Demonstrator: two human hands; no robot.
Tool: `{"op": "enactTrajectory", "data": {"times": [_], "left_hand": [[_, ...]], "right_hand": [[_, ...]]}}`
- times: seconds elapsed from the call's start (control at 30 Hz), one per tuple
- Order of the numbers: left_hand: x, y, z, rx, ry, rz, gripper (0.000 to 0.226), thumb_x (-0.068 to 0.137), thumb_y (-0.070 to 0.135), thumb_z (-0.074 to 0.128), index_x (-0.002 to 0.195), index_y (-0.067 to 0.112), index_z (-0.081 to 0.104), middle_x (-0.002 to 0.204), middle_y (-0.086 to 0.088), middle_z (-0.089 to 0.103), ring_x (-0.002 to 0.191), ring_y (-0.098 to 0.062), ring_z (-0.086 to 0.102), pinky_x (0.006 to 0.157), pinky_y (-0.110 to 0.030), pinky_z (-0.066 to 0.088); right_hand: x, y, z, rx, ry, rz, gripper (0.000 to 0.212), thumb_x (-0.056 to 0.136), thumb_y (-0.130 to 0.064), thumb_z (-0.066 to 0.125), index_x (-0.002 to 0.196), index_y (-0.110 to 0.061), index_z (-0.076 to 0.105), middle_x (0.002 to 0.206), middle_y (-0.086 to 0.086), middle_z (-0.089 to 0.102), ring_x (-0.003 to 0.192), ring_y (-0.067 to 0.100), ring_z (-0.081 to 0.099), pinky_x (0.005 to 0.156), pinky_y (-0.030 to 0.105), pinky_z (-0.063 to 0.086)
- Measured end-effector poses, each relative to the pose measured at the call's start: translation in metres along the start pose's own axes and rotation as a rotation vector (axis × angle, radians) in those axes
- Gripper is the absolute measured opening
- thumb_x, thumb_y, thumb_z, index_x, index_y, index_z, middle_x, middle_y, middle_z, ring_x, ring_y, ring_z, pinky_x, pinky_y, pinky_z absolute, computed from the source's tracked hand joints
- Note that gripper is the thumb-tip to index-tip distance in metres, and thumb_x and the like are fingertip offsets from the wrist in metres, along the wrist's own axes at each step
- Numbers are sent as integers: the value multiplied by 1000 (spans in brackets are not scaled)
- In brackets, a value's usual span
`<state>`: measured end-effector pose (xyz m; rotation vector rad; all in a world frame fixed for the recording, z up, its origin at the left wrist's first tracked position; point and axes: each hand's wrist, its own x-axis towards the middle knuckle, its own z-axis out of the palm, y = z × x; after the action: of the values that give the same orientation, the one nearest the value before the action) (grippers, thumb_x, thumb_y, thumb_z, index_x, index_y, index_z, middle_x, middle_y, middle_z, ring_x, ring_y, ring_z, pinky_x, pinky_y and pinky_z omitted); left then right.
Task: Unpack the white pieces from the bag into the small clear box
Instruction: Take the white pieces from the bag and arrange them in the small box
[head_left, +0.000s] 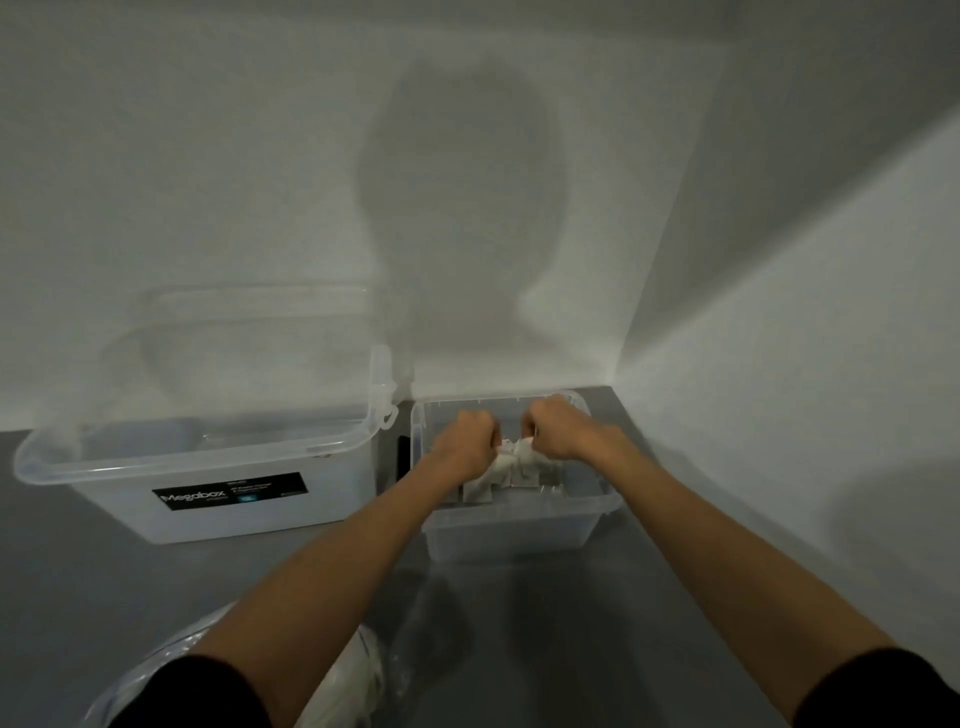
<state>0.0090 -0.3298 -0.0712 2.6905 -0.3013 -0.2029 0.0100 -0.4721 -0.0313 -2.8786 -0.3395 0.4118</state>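
The small clear box (519, 525) stands on the grey floor against the wall, right of centre. Both my hands are over its open top. My left hand (465, 441) and my right hand (558, 431) are each closed on a bunch of white pieces (511, 470) that hangs between them down into the box. A clear plastic bag (363, 675) with white contents lies at the bottom of the view, partly hidden under my left arm.
A large clear box (208, 467) with a black Megabox label stands left of the small one, its lid (260, 332) leaning on the wall behind it. White walls meet in a corner close on the right. Grey floor lies in front.
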Motion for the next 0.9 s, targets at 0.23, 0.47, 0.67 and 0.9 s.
{"op": "enactTrajectory", "data": {"times": [0.23, 0.47, 0.67, 0.9], "left_hand": [[16, -2, 32, 23, -52, -72, 16, 87, 1, 59, 100, 5, 67, 106, -14, 66, 95, -27, 64, 85, -36, 53], [22, -5, 42, 161, -7, -100, 18, 93, 9, 54, 110, 7, 61, 111, -13, 61, 98, -29, 63, 84, -39, 54], [22, -6, 44, 236, -12, -131, 23, 93, 10, 54, 116, 7, 57, 117, -15, 59, 105, -31, 61, 87, -38, 52], [19, -7, 39, 237, 13, -111, 22, 94, 11, 53, 116, 6, 55, 116, -15, 59, 104, -31, 61, 88, -40, 53]], "right_hand": [[13, 8, 29, -1, -92, 21, 24, 87, 9, 44, 97, 4, 65, 103, 21, 65, 78, 26, 53, 67, 32, 42], [19, 14, 41, -10, 23, 31, 22, 89, 12, 42, 99, 3, 60, 107, 22, 59, 83, 32, 57, 66, 31, 40], [24, 13, 46, -53, 41, 77, 24, 92, 10, 47, 111, 3, 59, 116, 19, 58, 99, 32, 62, 70, 27, 42], [20, 13, 45, -81, 50, 89, 23, 92, 7, 49, 112, 2, 59, 115, 18, 59, 97, 29, 62, 69, 25, 42]]}}
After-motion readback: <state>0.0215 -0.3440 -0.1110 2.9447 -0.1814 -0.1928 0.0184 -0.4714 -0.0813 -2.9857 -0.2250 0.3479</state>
